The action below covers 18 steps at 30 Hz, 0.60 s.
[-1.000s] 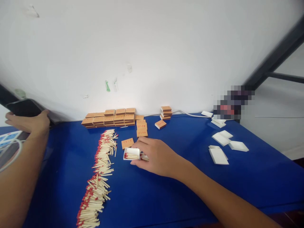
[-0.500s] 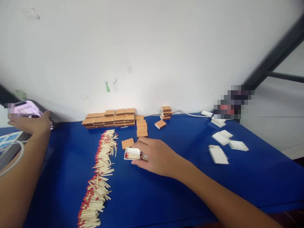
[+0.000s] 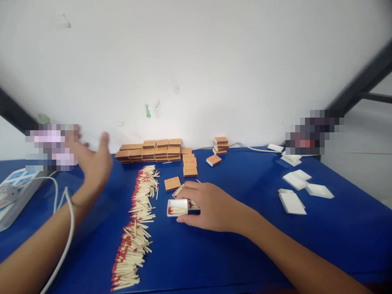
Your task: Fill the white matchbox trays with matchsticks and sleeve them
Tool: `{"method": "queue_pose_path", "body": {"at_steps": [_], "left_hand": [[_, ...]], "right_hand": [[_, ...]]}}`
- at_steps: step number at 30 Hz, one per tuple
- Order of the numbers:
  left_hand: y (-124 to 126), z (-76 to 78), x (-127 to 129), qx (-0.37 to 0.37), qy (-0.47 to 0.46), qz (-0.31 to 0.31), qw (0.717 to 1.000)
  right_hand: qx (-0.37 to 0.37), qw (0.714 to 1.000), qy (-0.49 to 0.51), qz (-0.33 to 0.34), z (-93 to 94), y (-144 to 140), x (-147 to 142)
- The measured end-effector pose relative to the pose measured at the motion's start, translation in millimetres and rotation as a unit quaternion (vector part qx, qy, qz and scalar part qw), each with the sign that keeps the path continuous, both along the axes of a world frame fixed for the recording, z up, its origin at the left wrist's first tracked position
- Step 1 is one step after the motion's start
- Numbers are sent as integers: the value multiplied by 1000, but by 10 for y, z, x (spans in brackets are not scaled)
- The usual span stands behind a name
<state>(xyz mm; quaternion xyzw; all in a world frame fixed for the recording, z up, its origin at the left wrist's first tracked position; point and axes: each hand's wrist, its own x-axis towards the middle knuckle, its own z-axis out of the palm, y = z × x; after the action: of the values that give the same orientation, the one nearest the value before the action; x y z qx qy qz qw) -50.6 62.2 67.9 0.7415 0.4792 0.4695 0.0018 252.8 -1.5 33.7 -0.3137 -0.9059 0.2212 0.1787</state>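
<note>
My left hand (image 3: 93,163) is raised at the left with its fingers apart, holding nothing, beside a blurred-out phone (image 3: 55,147). My right hand (image 3: 211,206) curls over a white matchbox tray (image 3: 170,203), its thumb and fingers on either side of the tray's right part. Red-tipped matches (image 3: 177,210) lie inside the tray; more show under my fingers. A few loose matches (image 3: 178,190) lie just behind the tray. An orange matchbox (image 3: 172,183) is behind it too. To the left runs a long row of loose matches (image 3: 136,232).
Stacked matchboxes (image 3: 150,152) line the wall, with a smaller stack (image 3: 221,145) farther right. Empty-looking white trays (image 3: 292,202) are scattered at the right of the blue table (image 3: 245,261). A power strip (image 3: 21,183) and white cable (image 3: 71,228) lie at the left.
My left hand has come away from the phone, moving right with its fingers spread. My right hand stays at the tray, while loose matches now show behind it. The view has shifted slightly left.
</note>
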Motion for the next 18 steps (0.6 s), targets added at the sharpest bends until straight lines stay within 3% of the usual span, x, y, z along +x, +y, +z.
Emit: {"method": "queue_pose_path", "body": {"at_steps": [4, 8, 13, 18], "left_hand": [[-412, -291, 421, -11, 50, -69, 996], [-610, -519, 515, -29, 116, -157, 980], [-562, -600, 469, -4, 154, -208, 966], [-581, -571, 441, 17, 138, -190, 972]], "right_hand": [[12, 1000, 8, -23, -31, 24, 2], [85, 992, 29, -84, -75, 123, 31], [130, 987, 55, -77, -101, 140, 49], [146, 987, 41, -55, -133, 80, 1]]}}
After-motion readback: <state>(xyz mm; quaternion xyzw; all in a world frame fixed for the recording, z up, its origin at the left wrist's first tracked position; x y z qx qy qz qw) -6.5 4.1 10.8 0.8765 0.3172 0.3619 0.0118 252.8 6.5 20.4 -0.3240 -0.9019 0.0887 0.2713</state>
